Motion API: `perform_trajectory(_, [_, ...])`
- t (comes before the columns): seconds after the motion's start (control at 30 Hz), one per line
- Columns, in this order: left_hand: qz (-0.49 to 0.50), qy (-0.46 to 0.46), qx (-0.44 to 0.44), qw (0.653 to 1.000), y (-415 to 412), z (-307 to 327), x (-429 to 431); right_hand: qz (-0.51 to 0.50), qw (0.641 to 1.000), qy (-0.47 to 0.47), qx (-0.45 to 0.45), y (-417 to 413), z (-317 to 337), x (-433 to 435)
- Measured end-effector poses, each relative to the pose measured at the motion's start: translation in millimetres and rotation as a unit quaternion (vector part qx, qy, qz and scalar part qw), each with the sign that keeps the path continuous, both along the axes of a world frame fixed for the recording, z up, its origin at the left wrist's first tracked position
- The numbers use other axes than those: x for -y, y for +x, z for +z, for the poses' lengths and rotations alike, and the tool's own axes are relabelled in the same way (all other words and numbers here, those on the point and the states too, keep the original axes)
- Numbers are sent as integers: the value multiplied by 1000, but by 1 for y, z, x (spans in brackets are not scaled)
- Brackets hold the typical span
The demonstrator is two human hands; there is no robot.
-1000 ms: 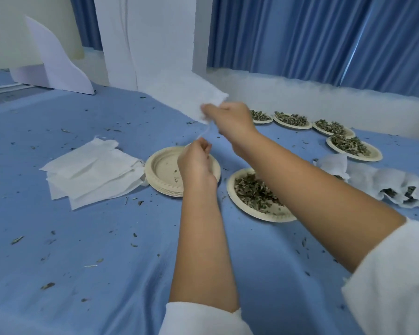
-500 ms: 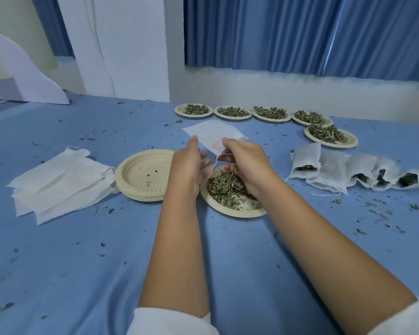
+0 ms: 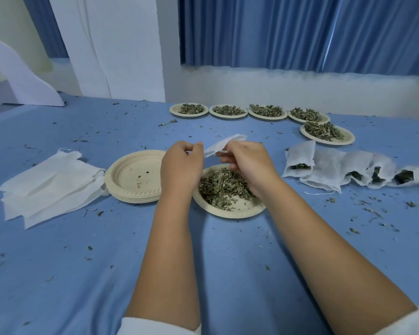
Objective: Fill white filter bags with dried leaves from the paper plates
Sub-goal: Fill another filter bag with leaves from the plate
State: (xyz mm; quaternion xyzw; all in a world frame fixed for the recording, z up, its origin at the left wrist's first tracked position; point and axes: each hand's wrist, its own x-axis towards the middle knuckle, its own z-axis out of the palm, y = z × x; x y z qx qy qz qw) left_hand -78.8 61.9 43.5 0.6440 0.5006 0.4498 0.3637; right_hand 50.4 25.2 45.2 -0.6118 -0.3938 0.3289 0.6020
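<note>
Blue cloth covers the table [image 3: 58, 274], strewn with leaf crumbs, and everything lying on it sits where it did half a second ago: the pile of empty bags [image 3: 46, 187] at the left, the stack of empty plates [image 3: 131, 175] beside it, the row of filled bags [image 3: 324, 170] at the right, and the far plates [image 3: 228, 111] of leaves along the back. The near plate [image 3: 228, 215] holds its heap of leaves [image 3: 223, 187] under the hands.

What has changed is the bag [image 3: 224, 145] in the hands. Earlier it showed a broad white face beyond them; now it shows only as a narrow strip, held in the air above the near plate's far rim. Its long axis slants from low at the left to high at the right, with the free end pointing up and away.

Both forearms reach forward, wrists bent down. The left hand [image 3: 182, 165] is curled, thumb and forefinger pinching the bag's lower end. The right hand [image 3: 248, 163] pinches the strip's middle edge between thumb and fingers [image 3: 228, 154], its other fingers curled over the leaves.
</note>
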Motion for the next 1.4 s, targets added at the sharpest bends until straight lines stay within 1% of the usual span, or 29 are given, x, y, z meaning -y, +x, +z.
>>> perform_trajectory(0.07, [-16,5,-25,1000,0,0,0,5,999,9,39,0,-3,1])
perform_trajectory(0.17, [-24,12,-50,998,1,0,2,6,999,3,36,4,-4,2])
perform_trajectory(0.23, [-10,21,-47,999,-2,1,2,18,999,-16,21,6,-3,4])
perform_trajectory(0.3, [-4,31,-30,999,-4,3,3,31,998,-30,51,7,-1,6])
perform_trajectory(0.4, [-24,45,-14,999,-4,7,9,56,993,7,99,5,2,10])
perform_trajectory(0.47, [-44,48,-9,998,-3,9,13,105,987,42,117,2,2,12])
perform_trajectory(0.57, [-37,69,-6,997,-5,9,14,187,977,62,86,-1,2,12])
perform_trajectory(0.6, [-22,81,-4,996,-6,9,14,195,975,61,85,-1,3,12])
perform_trajectory(0.7, [29,116,17,993,-9,11,14,177,980,27,88,2,6,12])
perform_trajectory(0.73, [44,130,24,990,-10,12,15,178,982,10,61,2,6,12])
perform_trajectory(0.77, [56,142,30,988,-10,13,15,190,982,-4,16,3,7,12])
perform_trajectory(0.83, [70,158,27,985,-11,13,14,228,971,-17,-75,3,9,12])
perform_trajectory(0.87, [73,158,14,985,-12,11,13,235,968,-18,-85,5,10,13])
perform_trajectory(0.9, [76,153,-5,985,-12,9,10,227,971,-21,-65,7,12,13])
perform_trajectory(0.93, [80,146,-25,986,-11,6,8,204,979,-26,-18,11,14,14])
perform_trajectory(1.0, [86,133,-53,986,-8,0,4,131,984,-43,112,19,13,15])
perform_trajectory(1.03, [87,126,-60,986,-6,-3,3,94,979,-49,172,23,11,16])
perform_trajectory(1.1, [75,110,-67,989,0,-8,2,53,953,-61,292,28,5,16])
perform_trajectory(1.17, [48,89,-59,993,6,-11,0,58,915,-87,389,27,-2,15])
perform_trajectory(1.27, [12,66,-38,997,10,-13,-4,93,888,-119,434,24,-8,14])
perform_trajectory(1.4, [-14,54,-19,998,11,-15,-5,79,870,-132,468,23,-13,12])
